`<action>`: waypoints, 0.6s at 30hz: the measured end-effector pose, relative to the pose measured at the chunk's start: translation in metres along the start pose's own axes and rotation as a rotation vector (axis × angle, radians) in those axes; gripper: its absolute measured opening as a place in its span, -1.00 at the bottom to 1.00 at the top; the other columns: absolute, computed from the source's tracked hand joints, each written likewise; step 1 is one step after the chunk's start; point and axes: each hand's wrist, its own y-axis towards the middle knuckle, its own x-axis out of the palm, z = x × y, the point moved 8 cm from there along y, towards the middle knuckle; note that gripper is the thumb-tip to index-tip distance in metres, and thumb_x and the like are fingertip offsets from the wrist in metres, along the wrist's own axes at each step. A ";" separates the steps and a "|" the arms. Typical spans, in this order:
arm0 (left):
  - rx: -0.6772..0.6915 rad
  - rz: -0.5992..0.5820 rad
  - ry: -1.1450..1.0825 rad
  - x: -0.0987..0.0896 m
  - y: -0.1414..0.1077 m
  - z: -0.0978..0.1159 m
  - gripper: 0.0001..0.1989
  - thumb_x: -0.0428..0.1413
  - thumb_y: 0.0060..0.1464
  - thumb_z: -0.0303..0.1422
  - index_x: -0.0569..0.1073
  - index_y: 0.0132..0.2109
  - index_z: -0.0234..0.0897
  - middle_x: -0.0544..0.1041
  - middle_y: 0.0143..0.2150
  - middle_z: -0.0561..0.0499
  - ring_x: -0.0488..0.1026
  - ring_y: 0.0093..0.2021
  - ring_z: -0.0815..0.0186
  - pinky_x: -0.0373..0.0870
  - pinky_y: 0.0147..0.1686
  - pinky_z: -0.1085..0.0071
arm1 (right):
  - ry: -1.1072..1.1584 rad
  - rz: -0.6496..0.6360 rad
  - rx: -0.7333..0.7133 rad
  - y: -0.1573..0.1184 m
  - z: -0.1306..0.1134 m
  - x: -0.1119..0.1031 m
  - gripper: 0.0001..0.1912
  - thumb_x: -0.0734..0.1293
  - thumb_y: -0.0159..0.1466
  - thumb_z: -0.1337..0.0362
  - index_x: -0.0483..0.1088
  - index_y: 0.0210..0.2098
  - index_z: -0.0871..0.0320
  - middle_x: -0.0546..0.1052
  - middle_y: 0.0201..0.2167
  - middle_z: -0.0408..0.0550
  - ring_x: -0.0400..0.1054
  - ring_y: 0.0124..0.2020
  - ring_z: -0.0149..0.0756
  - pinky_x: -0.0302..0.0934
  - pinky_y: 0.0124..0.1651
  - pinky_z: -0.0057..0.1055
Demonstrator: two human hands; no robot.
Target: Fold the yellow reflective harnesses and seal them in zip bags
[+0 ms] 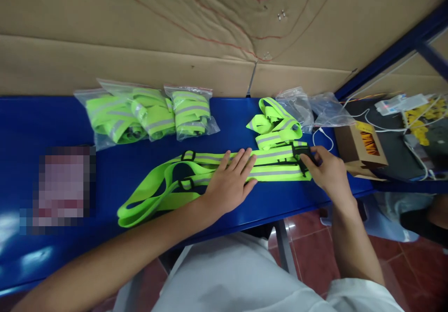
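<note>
A neon-yellow reflective strap (276, 155) with grey stripes lies stretched across the blue table, its loops spreading out to the left. Two black slide adjusters (188, 155) sit on its bands. My left hand (231, 179) rests flat on the strap's middle, fingers stretched out. At the right end, my right hand (325, 165) grips a black buckle (304, 157) between thumb and fingers, which partly cover it. Just behind the buckle, another loose reflective strap (276, 123) lies in a heap.
Clear bags of folded straps (192, 111) line the table's back left. Empty plastic bags (297, 107) and an open cardboard box (360, 149) stand at the right. A blurred-out flat object (63, 186) lies left. Part of another person (427, 214) shows at the far right.
</note>
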 end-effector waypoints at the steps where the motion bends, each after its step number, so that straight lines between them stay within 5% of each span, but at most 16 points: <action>1: -0.004 -0.004 0.007 0.000 0.000 0.001 -0.39 -0.24 0.50 -0.12 0.09 0.52 -0.31 0.04 0.56 -0.11 0.09 0.54 0.06 0.07 0.49 -0.11 | -0.106 0.064 -0.030 -0.003 -0.010 -0.004 -0.61 0.36 0.37 -0.01 0.53 -0.01 0.15 0.55 -0.34 0.00 0.38 -0.37 -0.19 0.04 -0.36 -0.36; 4: 0.019 -0.013 0.016 -0.001 -0.001 0.006 -0.40 -0.23 0.50 -0.15 0.08 0.52 -0.32 0.02 0.56 -0.12 0.08 0.55 0.06 0.07 0.49 -0.12 | -0.344 0.188 -0.167 -0.018 -0.048 0.001 -0.62 0.25 0.47 0.15 0.52 0.14 0.18 0.58 -0.24 0.12 0.42 -0.22 -0.09 0.03 -0.35 -0.31; 8: 0.013 -0.011 0.007 -0.002 -0.002 0.006 -0.40 -0.24 0.50 -0.16 0.09 0.52 -0.35 0.02 0.56 -0.14 0.08 0.55 0.04 0.07 0.49 -0.13 | -0.403 0.158 -0.277 -0.035 -0.080 0.026 -0.54 0.16 0.53 0.13 0.49 0.23 0.20 0.52 -0.31 0.13 0.40 -0.26 -0.12 0.01 -0.39 -0.29; 11: 0.007 0.000 -0.001 -0.004 -0.003 0.004 -0.40 -0.25 0.50 -0.16 0.09 0.52 -0.35 0.03 0.56 -0.14 0.08 0.54 0.03 0.09 0.48 -0.13 | -0.268 0.098 -0.247 -0.037 -0.078 0.031 -0.45 0.16 0.52 -0.03 0.47 0.25 0.20 0.53 -0.24 0.13 0.44 -0.21 -0.11 0.08 -0.40 -0.31; 15: 0.014 0.004 0.000 -0.005 -0.007 0.003 -0.40 -0.25 0.50 -0.15 0.09 0.52 -0.34 0.04 0.56 -0.14 0.09 0.54 0.04 0.10 0.48 -0.13 | 0.014 -0.004 -0.175 -0.030 -0.060 0.031 -0.51 0.14 0.53 -0.01 0.50 0.18 0.13 0.53 -0.16 0.08 0.45 -0.17 -0.15 0.28 -0.22 -0.30; 18: 0.015 -0.010 0.005 -0.004 -0.010 0.001 -0.39 -0.26 0.50 -0.15 0.08 0.52 -0.34 0.03 0.56 -0.14 0.08 0.54 0.05 0.09 0.49 -0.13 | 0.122 0.055 -0.067 -0.024 -0.039 0.029 -0.37 0.30 0.38 -0.19 0.46 0.12 0.24 0.50 -0.10 0.16 0.42 -0.10 -0.05 0.35 -0.03 -0.16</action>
